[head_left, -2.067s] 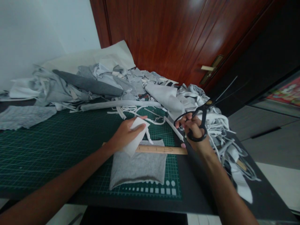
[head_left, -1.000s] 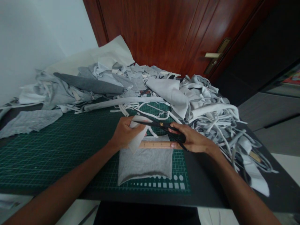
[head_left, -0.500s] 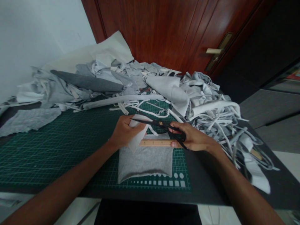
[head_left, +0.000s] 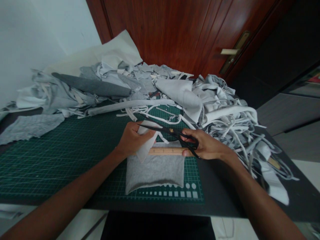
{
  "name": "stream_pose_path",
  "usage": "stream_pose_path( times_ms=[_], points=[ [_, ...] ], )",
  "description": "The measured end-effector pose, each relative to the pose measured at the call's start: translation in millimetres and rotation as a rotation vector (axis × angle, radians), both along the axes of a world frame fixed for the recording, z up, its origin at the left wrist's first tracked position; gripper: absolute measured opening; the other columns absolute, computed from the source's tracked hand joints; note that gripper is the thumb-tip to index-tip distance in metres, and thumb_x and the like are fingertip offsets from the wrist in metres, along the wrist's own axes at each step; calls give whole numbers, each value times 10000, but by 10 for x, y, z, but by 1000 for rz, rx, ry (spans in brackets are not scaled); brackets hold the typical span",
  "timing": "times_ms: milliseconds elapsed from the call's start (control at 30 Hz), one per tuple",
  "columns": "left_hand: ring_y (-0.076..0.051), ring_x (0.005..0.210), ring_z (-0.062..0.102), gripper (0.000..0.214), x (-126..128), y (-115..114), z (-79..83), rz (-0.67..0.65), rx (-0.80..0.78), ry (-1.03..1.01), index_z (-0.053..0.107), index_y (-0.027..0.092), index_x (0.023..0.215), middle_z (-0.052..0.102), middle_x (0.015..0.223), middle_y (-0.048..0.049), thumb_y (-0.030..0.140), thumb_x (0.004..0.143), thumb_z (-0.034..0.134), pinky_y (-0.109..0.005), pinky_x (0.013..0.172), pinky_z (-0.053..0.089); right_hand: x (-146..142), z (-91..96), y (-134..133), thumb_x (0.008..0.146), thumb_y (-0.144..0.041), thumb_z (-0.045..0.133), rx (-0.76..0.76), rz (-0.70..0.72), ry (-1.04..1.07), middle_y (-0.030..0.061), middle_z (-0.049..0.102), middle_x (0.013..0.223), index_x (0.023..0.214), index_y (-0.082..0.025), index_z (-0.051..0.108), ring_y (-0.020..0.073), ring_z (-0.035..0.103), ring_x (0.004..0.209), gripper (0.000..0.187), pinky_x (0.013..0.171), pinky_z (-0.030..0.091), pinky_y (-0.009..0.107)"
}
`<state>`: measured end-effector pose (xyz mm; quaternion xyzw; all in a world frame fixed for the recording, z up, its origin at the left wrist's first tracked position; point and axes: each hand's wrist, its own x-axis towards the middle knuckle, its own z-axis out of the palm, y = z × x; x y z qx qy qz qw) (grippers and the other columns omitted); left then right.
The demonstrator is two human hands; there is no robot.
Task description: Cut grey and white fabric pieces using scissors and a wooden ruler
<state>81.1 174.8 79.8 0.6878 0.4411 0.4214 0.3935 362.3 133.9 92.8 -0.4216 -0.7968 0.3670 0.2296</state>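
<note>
My left hand (head_left: 135, 140) pinches a pale grey fabric piece (head_left: 145, 146), one corner of which hangs down over a wooden ruler (head_left: 166, 151). Black scissors (head_left: 172, 131) are gripped in my right hand (head_left: 206, 145). Their blades point left and lie across the top of the pale piece; whether they cut into it I cannot tell. Under the ruler a grey fabric rectangle (head_left: 155, 171) rests on the green cutting mat (head_left: 75, 160). The left end of the ruler is hidden behind my left hand.
Heaped fabric scraps (head_left: 145, 78) line the back of the table. Tangled strips (head_left: 240, 136) cover the right side. A grey scrap (head_left: 32, 126) lies at the left, and a long rolled strip (head_left: 130, 106) lies beyond my hands. A wooden door (head_left: 165, 30) stands behind.
Hands, scissors and pale fabric keep almost the same pose. The scissors' tips have shifted very slightly left and up, and the whole view has moved a little.
</note>
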Motion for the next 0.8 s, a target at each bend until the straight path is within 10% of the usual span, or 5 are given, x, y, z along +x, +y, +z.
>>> stream_pose_path(
  times_ms=[800],
  points=[
    [-139,403,641,247,21,-17,46,3,6,-37,652,179,598,688,521,16,320,784,734,-184,359,482,31,23,6,755,-605,836,6,-37,-85,-58,455,711,714,-209,471,106,371,632,540,569,266,250]
  ],
)
